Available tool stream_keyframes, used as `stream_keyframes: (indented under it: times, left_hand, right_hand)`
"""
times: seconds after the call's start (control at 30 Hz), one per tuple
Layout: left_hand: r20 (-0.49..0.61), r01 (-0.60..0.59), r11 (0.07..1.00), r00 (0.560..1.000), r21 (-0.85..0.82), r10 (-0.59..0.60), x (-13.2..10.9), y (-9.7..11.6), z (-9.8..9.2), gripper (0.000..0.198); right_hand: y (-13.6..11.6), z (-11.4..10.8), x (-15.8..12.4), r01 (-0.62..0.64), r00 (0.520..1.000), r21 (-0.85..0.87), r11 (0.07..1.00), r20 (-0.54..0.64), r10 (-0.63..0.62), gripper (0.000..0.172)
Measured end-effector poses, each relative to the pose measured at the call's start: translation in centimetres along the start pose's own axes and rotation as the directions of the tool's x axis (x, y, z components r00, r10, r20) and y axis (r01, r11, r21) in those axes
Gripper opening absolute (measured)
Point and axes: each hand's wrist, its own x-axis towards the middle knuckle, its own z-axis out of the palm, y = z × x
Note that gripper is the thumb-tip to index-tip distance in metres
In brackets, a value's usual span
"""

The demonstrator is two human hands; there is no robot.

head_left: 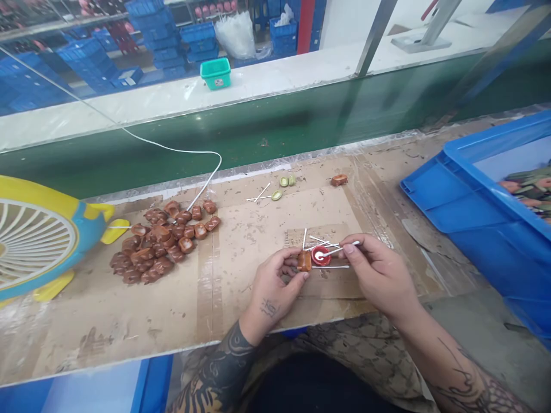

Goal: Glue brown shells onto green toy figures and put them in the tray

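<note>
My left hand (278,284) pinches a small glossy brown piece (304,261) between thumb and fingers. In my right hand (379,272) is a cotton swab (340,250), its tip down in a small red cup (321,256) with white stuff inside. The cup stands just right of the brown piece. Several more swabs (322,241) lie around the cup on a cardboard patch. A pile of similar brown pieces (161,241) sits to the left on the cardboard-covered table (245,258). Whether the left fingertips touch the cup is unclear.
A yellow and blue fan (37,235) stands at the left. Green pieces (284,182), crossed swabs (259,194) and one brown piece (339,180) lie farther back. A large blue crate (482,212) stands right. A white cord (172,148) crosses toward the pile. A green basket (216,73) rests on the ledge.
</note>
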Motion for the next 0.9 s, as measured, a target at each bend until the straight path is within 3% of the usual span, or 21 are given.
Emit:
stream_keyframes:
  times: [0.1,0.23,0.4,0.9]
  left_hand:
    - [-0.002,-0.005,1.000,1.000,0.009,0.005,0.1,0.0,0.0,0.043]
    - [0.004,-0.017,1.000,1.000,0.006,0.017,0.1,-0.2,0.0,0.043]
    - [0.004,-0.033,0.999,0.999,0.008,0.033,0.0,-0.2,-0.1,0.043]
    - [0.020,-0.043,0.999,0.999,0.033,0.042,-0.2,0.3,-0.2,0.043]
  right_hand:
    - [-0.8,0.2,-0.1,0.007,1.000,0.124,0.992,-0.011,-0.006,0.020]
    - [-1.8,0.9,-0.2,0.011,0.993,0.234,0.972,0.115,-0.039,0.019]
    - [-1.8,1.7,-0.3,0.020,0.978,0.191,0.981,0.198,-0.058,0.019]
    - [-1.6,1.8,0.1,0.039,0.989,0.125,0.991,0.140,-0.057,0.019]
